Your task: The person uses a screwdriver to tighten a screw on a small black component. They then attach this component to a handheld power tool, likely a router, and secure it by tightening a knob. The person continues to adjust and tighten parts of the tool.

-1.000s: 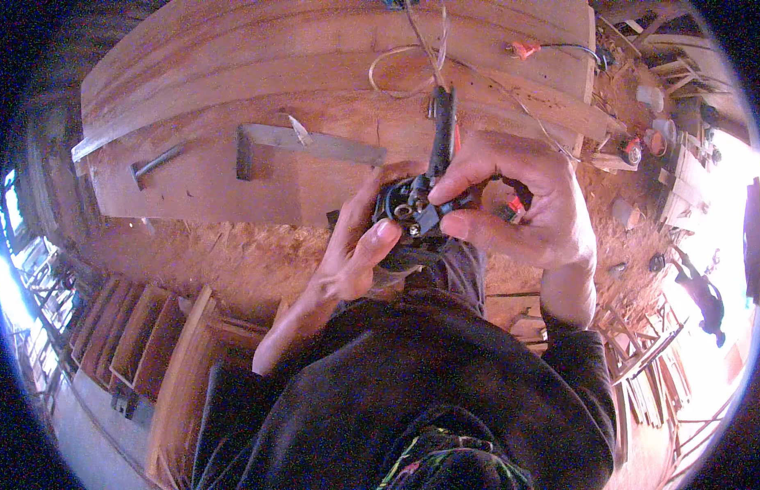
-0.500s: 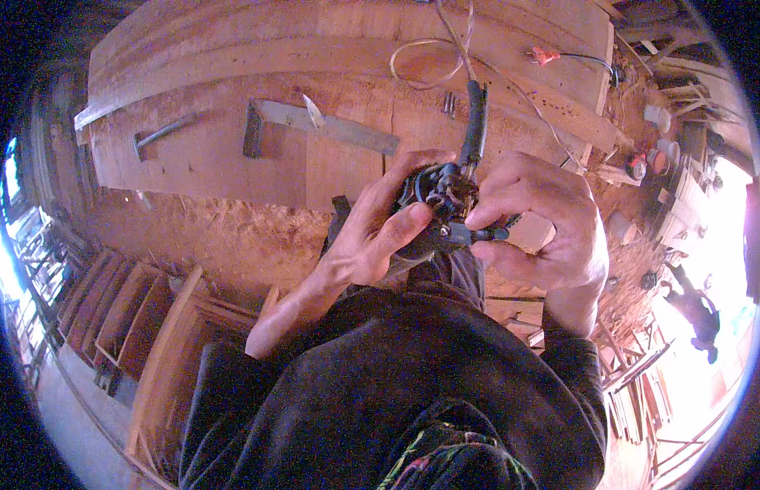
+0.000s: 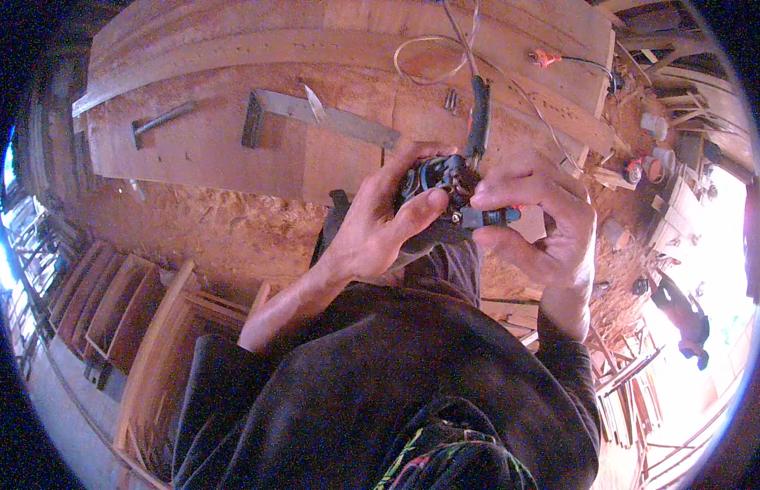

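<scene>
Close in front of my body, my left hand (image 3: 384, 216) is wrapped round a dark corded power tool (image 3: 433, 184), its thumb pressed on top. Wiring and inner parts show at the tool's cord end, where a thick black cable sleeve (image 3: 480, 114) runs away from me. My right hand (image 3: 547, 216) is curled at that end, forefinger and thumb bent towards each other. Between them lies a short dark cylindrical piece (image 3: 496, 216) with a reddish tip. Whether the fingertips pinch this piece or a small wire is hidden.
On the wooden workbench (image 3: 233, 175) lie a hammer (image 3: 163, 120), a try square (image 3: 315, 118), a pale pointed blade (image 3: 314, 103), several small metal pieces (image 3: 451, 100) and a red plug (image 3: 547, 57). Curved wooden frames (image 3: 151, 351) stand at left. Another person (image 3: 682, 318) is far right.
My right hand has shifted slightly, and the dark cylindrical piece shows more fully between its fingers. My left thumb has slid a little further over the tool. The distant person has moved slightly.
</scene>
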`<state>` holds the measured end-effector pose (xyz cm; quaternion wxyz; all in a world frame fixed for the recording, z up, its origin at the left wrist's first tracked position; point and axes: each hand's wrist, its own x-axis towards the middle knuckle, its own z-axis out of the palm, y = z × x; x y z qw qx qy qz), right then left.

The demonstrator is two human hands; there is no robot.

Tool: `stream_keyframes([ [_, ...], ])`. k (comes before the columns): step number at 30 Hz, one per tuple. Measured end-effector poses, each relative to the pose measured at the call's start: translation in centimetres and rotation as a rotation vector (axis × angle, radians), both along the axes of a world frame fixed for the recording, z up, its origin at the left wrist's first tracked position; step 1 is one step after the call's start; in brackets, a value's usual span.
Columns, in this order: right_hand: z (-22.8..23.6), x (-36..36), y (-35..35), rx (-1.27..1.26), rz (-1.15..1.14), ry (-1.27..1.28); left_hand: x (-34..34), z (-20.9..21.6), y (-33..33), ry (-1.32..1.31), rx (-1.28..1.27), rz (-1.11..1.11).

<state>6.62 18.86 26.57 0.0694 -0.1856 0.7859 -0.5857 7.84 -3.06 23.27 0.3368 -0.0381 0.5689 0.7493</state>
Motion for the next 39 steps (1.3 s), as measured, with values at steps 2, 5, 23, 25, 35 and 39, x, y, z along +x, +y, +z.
stream_keyframes([
  [2, -0.3, 0.4, -0.3, -0.001, -0.046, -0.009, 0.1, 0.0, -0.1, -0.042, 0.012, 0.009],
  [5, 0.1, 1.2, -0.5, 0.087, -0.078, -0.025, 0.0, 0.1, -0.3, 0.031, -0.055, -0.042],
  [23, 0.3, 1.9, -0.5, 0.058, -0.149, 0.020, 1.1, -1.4, 0.0, 0.096, 0.023, -0.039],
  [25, 0.7, 2.1, -0.7, 0.077, -0.178, -0.024, 1.2, -1.0, -0.1, 0.060, -0.016, -0.034],
  [35, 1.7, 1.8, -0.9, 0.132, -0.159, 0.033, -0.5, 1.4, -0.3, -0.122, -0.058, -0.070],
  [39, 1.9, 1.7, -0.7, 0.137, -0.115, 0.045, -0.4, 1.6, -0.2, -0.159, -0.040, -0.035],
])
